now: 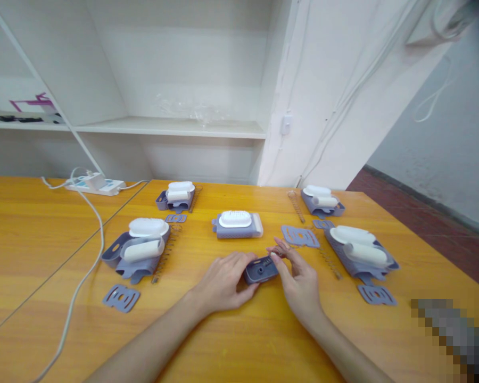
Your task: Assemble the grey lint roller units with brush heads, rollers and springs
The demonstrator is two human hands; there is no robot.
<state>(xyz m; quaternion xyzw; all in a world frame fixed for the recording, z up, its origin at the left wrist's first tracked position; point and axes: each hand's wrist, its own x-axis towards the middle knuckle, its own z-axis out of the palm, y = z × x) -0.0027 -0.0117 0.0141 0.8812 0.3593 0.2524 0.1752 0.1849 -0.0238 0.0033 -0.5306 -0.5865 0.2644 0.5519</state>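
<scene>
My left hand [227, 282] is closed around one end of a small grey-blue oval plastic case [259, 272], its hollow side facing up. At the case's right end my right hand [297, 279] pinches a thin metal coil spring [268, 260], part of it inside the case and the rest mostly covered by the fingers. Just beyond my right hand lies a flat grey slotted plate [300, 236]. Behind the case rests a grey holder [239, 232] with a white oval bristled piece [235, 218] on top.
Similar grey sets with white rolls [143, 249] [365, 254] stand on both sides, with loose springs [167, 252] and slotted plates [122, 298] beside them. A power strip [96, 183] with a white cable [100, 229] lies at left. White shelving [171, 127] rises behind the table.
</scene>
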